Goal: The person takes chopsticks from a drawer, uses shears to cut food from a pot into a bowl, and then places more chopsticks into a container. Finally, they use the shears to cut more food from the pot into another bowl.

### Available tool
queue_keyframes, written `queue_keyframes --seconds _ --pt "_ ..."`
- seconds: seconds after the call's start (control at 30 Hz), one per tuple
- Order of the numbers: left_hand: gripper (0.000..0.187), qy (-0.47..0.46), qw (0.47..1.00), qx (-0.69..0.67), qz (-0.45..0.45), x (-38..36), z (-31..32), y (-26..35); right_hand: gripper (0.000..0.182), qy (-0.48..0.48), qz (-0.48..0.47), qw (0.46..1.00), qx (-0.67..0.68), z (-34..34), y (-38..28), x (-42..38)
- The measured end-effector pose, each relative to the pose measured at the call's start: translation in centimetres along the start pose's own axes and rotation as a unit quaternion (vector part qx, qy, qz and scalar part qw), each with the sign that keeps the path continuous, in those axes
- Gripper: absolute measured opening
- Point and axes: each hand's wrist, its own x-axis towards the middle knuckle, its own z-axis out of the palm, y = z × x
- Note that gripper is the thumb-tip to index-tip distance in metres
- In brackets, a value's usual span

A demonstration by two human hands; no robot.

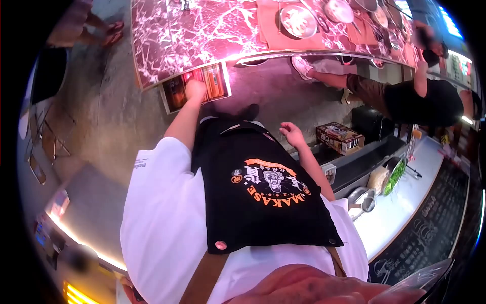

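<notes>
Hands first: our left hand [195, 89] reached out to a printed menu card [197, 87] hanging at the edge of the pink marble counter [177, 35]. The fingers were curled against the card's top edge, seemingly gripping it, though the fisheye view left the grasp hard to confirm. Our right hand [292, 134] hung free at our side, fingers loosely open, holding nothing, just above a dark lower shelf.

The card showed red and orange food pictures and tilted down from the counter's rim. On the counter sat a metal plate [297, 21] on a brown mat, with more dishes farther along. A printed cardboard box [339, 138] rested near our right hand, apart from it. We wore a black apron [263, 192] with an orange logo over a white shirt. Another person in a black top [422, 101] stood beside the counter, to our right.
</notes>
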Motion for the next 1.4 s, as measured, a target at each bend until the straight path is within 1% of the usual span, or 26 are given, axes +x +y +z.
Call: queue_keyframes --seconds 0.03,0.1,0.17,0.3,0.37,0.43,0.47,0.57,0.6,0.63,0.7,0.8,0.83,0.87,0.93,0.97,1.03,1.07,1.13,1.17,1.23,1.27,1.3,1.33,1.37,1.4 --pt "0.035 -0.002 1.000 -0.001 0.008 -0.2 -0.9 0.3 0.036 -0.010 0.001 1.000 -0.022 0.4 -0.6 -0.2" --pt "0.034 -0.068 0.997 0.014 0.034 -0.7 -3.2 0.1 0.035 -0.008 -0.007 1.000 -0.004 1.6 -1.2 -0.1" --pt "0.032 -0.068 0.996 0.000 0.060 -0.7 -3.8 0.2 0.036 -0.015 -0.022 1.000 -0.012 2.7 -3.5 -0.2" --pt "0.033 -0.051 0.998 -0.019 0.011 -0.7 -2.2 0.8 0.035 -0.046 -0.053 0.996 -0.056 5.4 -9.0 2.0" --pt "0.035 -0.039 0.998 -0.034 -0.023 -1.1 -1.6 0.6 0.036 -0.090 -0.109 0.986 -0.088 7.0 -11.7 2.9" --pt "0.037 -0.073 0.997 -0.025 -0.023 -0.7 -2.5 0.4 0.036 -0.105 -0.132 0.979 -0.110 8.5 -14.9 4.0" --pt "0.037 -0.074 0.995 -0.062 0.014 -0.4 -2.4 -0.3 0.037 -0.121 -0.152 0.973 -0.123 9.2 -16.2 4.1" --pt "0.035 -0.078 0.995 -0.048 0.024 -0.7 -2.8 -0.9 0.036 -0.151 -0.147 0.966 -0.149 11.0 -20.4 4.8" --pt "0.035 -0.098 0.992 -0.064 -0.043 -1.4 -3.8 0.3 0.036 -0.152 -0.177 0.959 -0.160 11.8 -20.3 5.7" --pt "0.037 -0.066 0.995 -0.044 -0.054 -1.8 -3.9 0.9 0.036 -0.155 -0.174 0.959 -0.165 12.3 -21.0 6.1" --pt "0.039 -0.109 0.983 -0.098 -0.107 -1.9 -3.5 1.4 0.036 -0.167 -0.187 0.945 -0.212 12.9 -22.3 6.5" --pt "0.040 -0.172 0.968 -0.129 -0.128 -1.1 -1.5 0.4 0.035 -0.167 -0.194 0.937 -0.239 13.2 -23.3 7.2" --pt "0.039 -0.147 0.981 -0.103 -0.080 -2.0 -3.9 1.2 0.035 -0.160 -0.208 0.931 -0.252 13.8 -23.6 7.2" --pt "0.037 -0.136 0.983 -0.093 -0.081 -1.6 -2.4 0.0 0.035 -0.164 -0.204 0.929 -0.263 13.9 -23.9 7.3" --pt "0.032 -0.124 0.982 -0.129 -0.064 -2.5 -5.5 0.6 0.036 -0.157 -0.185 0.947 -0.209 14.3 -23.2 8.0" --pt "0.031 -0.089 0.986 -0.131 -0.050 -2.4 -4.7 -0.2 0.035 -0.154 -0.157 0.957 -0.187 14.3 -23.8 8.0" --pt "0.030 -0.145 0.979 -0.134 -0.043 -2.9 -6.8 -0.6 0.036 -0.134 -0.131 0.970 -0.153 15.3 -22.8 9.9" --pt "0.030 -0.143 0.979 -0.133 -0.048 -3.0 -6.6 -1.4 0.036 -0.140 -0.132 0.969 -0.154 15.9 -22.6 10.9" --pt "0.026 -0.254 0.896 -0.356 -0.075 -3.5 -6.3 -2.9 0.037 -0.120 -0.053 0.991 -0.006 17.3 -23.1 12.3" --pt "0.026 -0.251 0.897 -0.354 -0.078 -3.9 -6.8 -3.5 0.037 -0.125 -0.053 0.991 -0.006 18.2 -23.5 13.4" --pt "0.021 -0.257 0.857 -0.427 -0.133 -6.3 -10.8 -3.4 0.043 -0.012 -0.061 0.985 -0.162 20.3 -23.9 15.5" --pt "0.021 -0.256 0.858 -0.424 -0.136 -6.9 -11.1 -4.5 0.046 -0.024 0.018 0.979 -0.199 21.2 -25.9 15.0" --pt "0.020 -0.262 0.845 -0.436 -0.163 -7.6 -11.1 -6.2 0.046 0.018 -0.024 0.962 -0.270 21.9 -27.6 13.8" --pt "0.019 -0.267 0.832 -0.449 -0.188 -8.2 -11.1 -7.8 0.045 0.007 -0.005 0.957 -0.291 22.6 -27.2 14.7" --pt "0.019 -0.265 0.834 -0.445 -0.188 -8.7 -11.0 -9.0 0.044 -0.004 0.011 0.950 -0.312 23.1 -27.0 15.6" --pt "0.020 -0.246 0.860 -0.420 -0.155 -9.2 -11.5 -9.7 0.044 -0.005 0.008 0.952 -0.307 22.9 -27.0 15.7"
